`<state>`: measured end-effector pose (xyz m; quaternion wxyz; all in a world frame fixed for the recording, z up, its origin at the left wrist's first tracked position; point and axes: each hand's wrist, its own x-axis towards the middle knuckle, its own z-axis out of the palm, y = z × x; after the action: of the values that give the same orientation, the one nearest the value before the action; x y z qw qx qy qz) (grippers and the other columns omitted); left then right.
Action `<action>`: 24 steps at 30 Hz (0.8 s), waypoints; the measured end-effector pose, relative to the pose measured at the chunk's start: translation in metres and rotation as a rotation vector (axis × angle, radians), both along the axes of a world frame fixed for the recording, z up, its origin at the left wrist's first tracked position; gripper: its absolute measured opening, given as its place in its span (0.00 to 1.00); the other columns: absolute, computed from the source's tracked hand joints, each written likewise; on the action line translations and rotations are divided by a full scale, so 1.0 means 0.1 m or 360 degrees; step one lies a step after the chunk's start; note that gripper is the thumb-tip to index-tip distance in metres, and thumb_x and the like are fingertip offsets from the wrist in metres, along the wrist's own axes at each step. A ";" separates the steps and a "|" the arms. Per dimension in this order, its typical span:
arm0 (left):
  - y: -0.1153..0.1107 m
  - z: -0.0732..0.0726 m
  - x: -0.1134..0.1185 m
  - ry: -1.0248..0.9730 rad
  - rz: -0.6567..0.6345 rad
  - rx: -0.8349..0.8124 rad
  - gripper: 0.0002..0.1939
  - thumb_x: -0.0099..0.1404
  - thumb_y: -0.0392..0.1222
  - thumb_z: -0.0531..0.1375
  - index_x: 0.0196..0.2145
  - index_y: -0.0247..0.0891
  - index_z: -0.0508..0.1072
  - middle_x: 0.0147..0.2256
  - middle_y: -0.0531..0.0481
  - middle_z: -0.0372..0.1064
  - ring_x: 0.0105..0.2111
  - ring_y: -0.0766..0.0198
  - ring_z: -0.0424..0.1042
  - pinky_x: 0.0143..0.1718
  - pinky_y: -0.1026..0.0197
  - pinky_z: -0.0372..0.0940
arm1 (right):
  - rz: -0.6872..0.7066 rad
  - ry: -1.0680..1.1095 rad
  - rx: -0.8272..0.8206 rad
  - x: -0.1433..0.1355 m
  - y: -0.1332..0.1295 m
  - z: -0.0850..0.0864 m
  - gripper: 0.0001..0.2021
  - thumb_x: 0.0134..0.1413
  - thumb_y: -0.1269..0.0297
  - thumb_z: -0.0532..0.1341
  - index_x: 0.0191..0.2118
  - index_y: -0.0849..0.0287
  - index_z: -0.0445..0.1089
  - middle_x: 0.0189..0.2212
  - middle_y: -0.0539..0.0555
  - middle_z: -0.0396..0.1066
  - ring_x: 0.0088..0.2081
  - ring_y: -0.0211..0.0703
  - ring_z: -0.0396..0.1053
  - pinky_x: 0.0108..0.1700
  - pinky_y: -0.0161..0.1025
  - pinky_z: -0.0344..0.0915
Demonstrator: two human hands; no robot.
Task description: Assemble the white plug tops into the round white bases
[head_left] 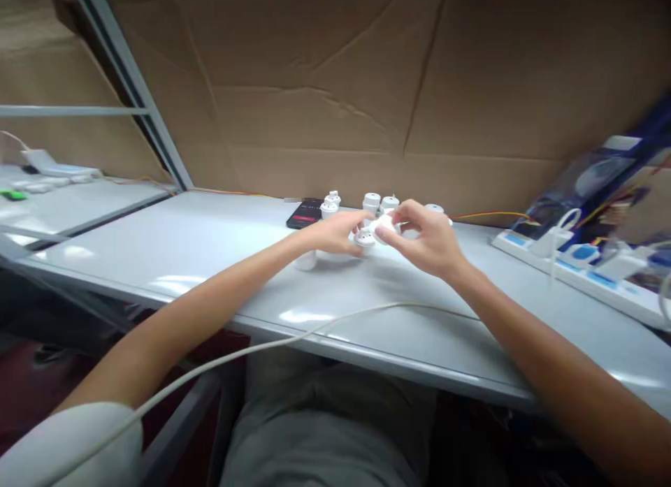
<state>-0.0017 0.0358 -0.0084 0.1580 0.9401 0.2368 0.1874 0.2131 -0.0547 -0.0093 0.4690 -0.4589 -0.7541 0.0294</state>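
Note:
My left hand (338, 233) curls its thumb and fingers around a white round socket adapter (365, 237), whose face with small holes shows. Close beside it, my right hand (427, 244) pinches a white plug-like piece (385, 226) between thumb and fingers; its outline is blurred and bright. The two pieces nearly meet, and I cannot tell whether they touch. Behind the hands stand more white round adapters (372, 202), and a stacked one (330, 206) is behind my left hand. Under my left wrist a white cylindrical piece (306, 261) is partly hidden.
A dark phone (305, 214) lies at the back beside the adapters. On the right runs a long white power strip (587, 267) with plugs in it. A pale cable (293, 339) crosses the table's front edge. Cardboard (314, 117) walls the back; a metal frame (139, 85) stands left.

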 end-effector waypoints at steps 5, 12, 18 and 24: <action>-0.06 -0.15 0.05 -0.0085 0.0086 -0.0080 0.33 0.57 0.43 0.67 0.60 0.37 0.69 0.50 0.44 0.77 0.49 0.49 0.77 0.49 0.53 0.70 | -0.0009 0.0067 0.0013 0.01 0.09 -0.11 0.14 0.60 0.47 0.68 0.39 0.53 0.73 0.37 0.53 0.79 0.41 0.51 0.78 0.47 0.49 0.76; -0.07 -0.18 0.07 -0.0318 -0.0047 -0.0178 0.38 0.53 0.40 0.67 0.62 0.42 0.67 0.53 0.45 0.75 0.47 0.53 0.77 0.47 0.55 0.71 | 0.0134 0.0015 -0.0093 -0.02 0.10 -0.21 0.14 0.60 0.48 0.70 0.40 0.52 0.73 0.40 0.56 0.80 0.44 0.55 0.79 0.52 0.55 0.77; -0.09 -0.09 0.01 -0.0541 0.0029 -0.0442 0.38 0.52 0.40 0.69 0.61 0.41 0.65 0.42 0.50 0.76 0.46 0.56 0.77 0.47 0.55 0.71 | 0.0152 0.0280 -0.0144 0.01 0.11 -0.21 0.19 0.57 0.48 0.72 0.47 0.52 0.72 0.47 0.58 0.79 0.49 0.56 0.80 0.54 0.53 0.79; -0.11 0.05 -0.04 -0.0848 0.0048 -0.0793 0.30 0.50 0.39 0.73 0.50 0.40 0.70 0.50 0.45 0.76 0.49 0.58 0.77 0.51 0.53 0.73 | 0.0215 0.0473 -0.0169 0.00 0.07 -0.16 0.25 0.55 0.42 0.72 0.52 0.50 0.74 0.56 0.60 0.76 0.53 0.57 0.79 0.56 0.57 0.79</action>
<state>-0.0054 0.0250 -0.0031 0.4356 0.7874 0.2395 0.3646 0.2133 -0.0472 -0.0254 0.5473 -0.4218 -0.7030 0.1681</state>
